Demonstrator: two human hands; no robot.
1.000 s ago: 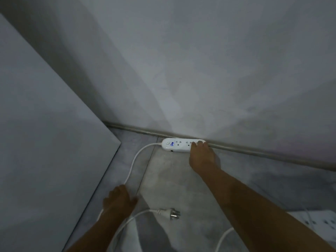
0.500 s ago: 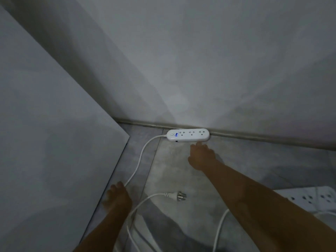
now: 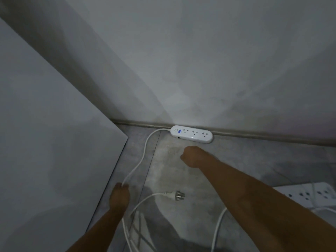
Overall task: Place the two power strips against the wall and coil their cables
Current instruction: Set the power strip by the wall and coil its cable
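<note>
Left grip (image 3: pixel 119 197) is closed over the white cable (image 3: pixel 144 155): my fingers curl down onto it where the run meets the hand, low and left on the floor (image 3: pixel 254 160). Right grip (image 3: pixel 192 157) is drawn into a fist, fingers tucked under, holding nothing. It sits just short of the first power strip (image 3: pixel 191 134) and does not touch it.

Head view, findings.

First power strip: white with rounded ends, lying flat with its long back edge against the skirting (image 3: pixel 254 135) at the foot of the wall (image 3: pixel 181 60). Three sockets face up in a row. There is a round button at the left end and a small blue mark beside it, with lettering too small to read. One dark port shows on the front edge near that end. The cable leaves the left end, bows out leftward and runs down to my left grip.

Plug (image 3: pixel 177 195): round, with metal contacts, resting on the floor to the right of my left grip at the end of a white run. More white loops lie by my left forearm.

Second power strip (image 3: pixel 309 195): white, at the right edge, partly behind my right forearm and well apart from the wall. Several sockets show; any writing is illegible. Another white lead (image 3: pixel 218 228) passes under that forearm.

Pale flat panel (image 3: pixel 45 142): fills the left side.
</note>
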